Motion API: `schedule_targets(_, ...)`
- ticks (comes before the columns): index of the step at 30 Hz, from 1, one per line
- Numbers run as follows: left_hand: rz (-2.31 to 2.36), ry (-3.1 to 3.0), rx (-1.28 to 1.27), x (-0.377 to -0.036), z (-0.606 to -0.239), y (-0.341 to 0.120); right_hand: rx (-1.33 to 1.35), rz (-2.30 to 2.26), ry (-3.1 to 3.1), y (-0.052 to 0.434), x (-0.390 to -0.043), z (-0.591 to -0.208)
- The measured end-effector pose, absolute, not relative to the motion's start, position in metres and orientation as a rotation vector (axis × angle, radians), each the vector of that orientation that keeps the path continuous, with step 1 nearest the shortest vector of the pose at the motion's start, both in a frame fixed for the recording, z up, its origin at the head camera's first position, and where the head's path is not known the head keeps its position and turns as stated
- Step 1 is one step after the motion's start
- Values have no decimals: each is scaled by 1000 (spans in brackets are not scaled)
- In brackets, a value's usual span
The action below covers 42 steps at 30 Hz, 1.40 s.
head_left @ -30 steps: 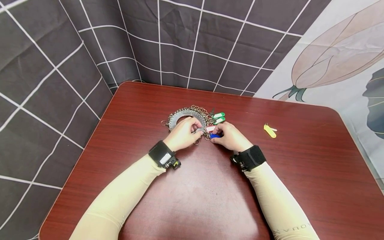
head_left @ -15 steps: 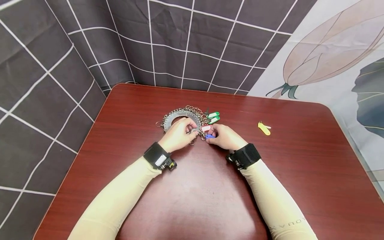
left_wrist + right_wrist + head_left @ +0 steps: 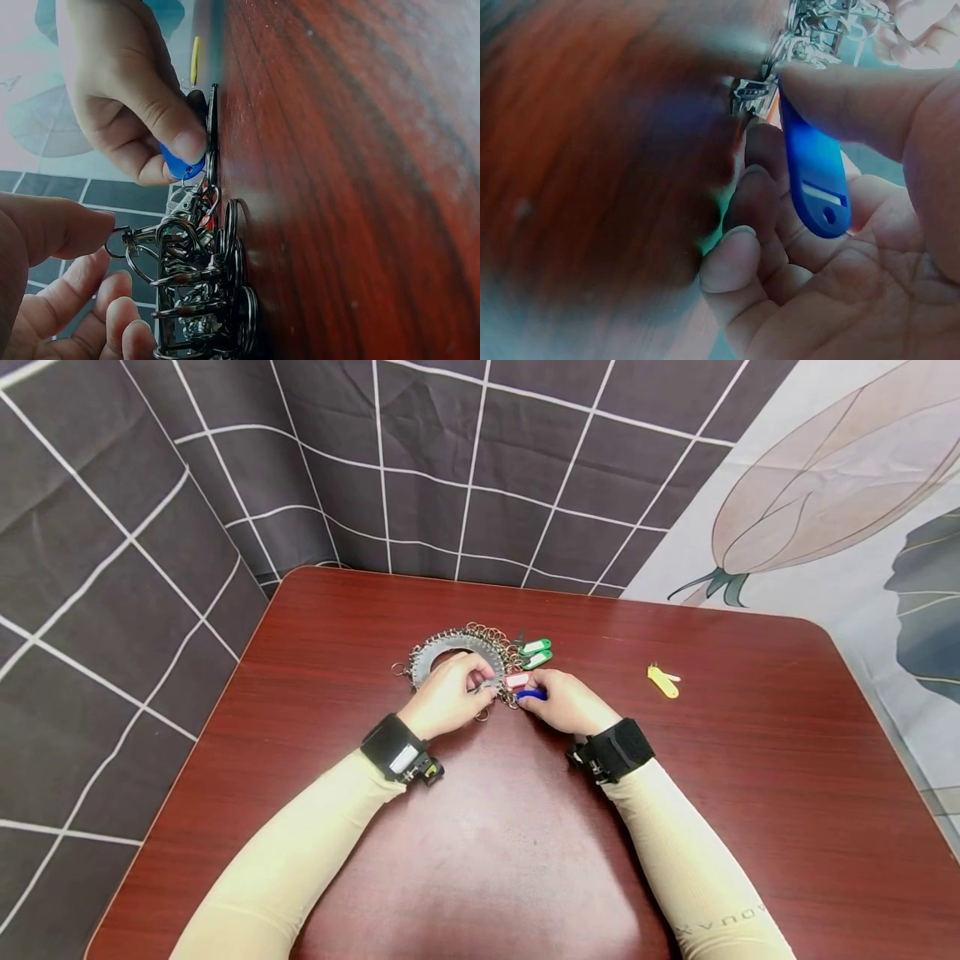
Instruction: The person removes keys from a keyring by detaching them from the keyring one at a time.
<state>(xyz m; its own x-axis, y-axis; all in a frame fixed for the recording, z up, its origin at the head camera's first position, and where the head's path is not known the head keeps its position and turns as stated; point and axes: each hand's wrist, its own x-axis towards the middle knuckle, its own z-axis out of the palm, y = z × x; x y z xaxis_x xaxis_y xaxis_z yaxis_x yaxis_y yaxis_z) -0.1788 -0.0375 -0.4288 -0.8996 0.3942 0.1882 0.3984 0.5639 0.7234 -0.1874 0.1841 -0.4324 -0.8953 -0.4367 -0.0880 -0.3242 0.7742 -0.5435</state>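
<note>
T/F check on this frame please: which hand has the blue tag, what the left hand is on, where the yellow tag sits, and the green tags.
1. The right hand pinches the blue key tag. True.
2. The left hand lies flat on bare table, apart from the metal. False: its fingers hold a clasp on the key ring organizer.
3. The yellow key tag lies alone on the table, to the right of both hands. True.
4. Two green key tags lie in the left palm. False: they lie on the table at the organizer's right edge, beyond the hands.
5. The blue tag is red. False: the red tag is separate.
</note>
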Motion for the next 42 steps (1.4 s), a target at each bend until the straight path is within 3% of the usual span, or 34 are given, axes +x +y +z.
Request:
schedule_targets(8, -1290, -2774, -703, -179, -429, -37, -545, -895, 2777, 184, -189, -427)
schedule_targets(22, -1287, -2785, -723, -180, -429, -37, -342, -1483, 2429, 177, -186, -413)
schedule_targets(42, -1169, -2863, -809, -183, -421, -35, -465, -1650, 2333, 175, -188, -422)
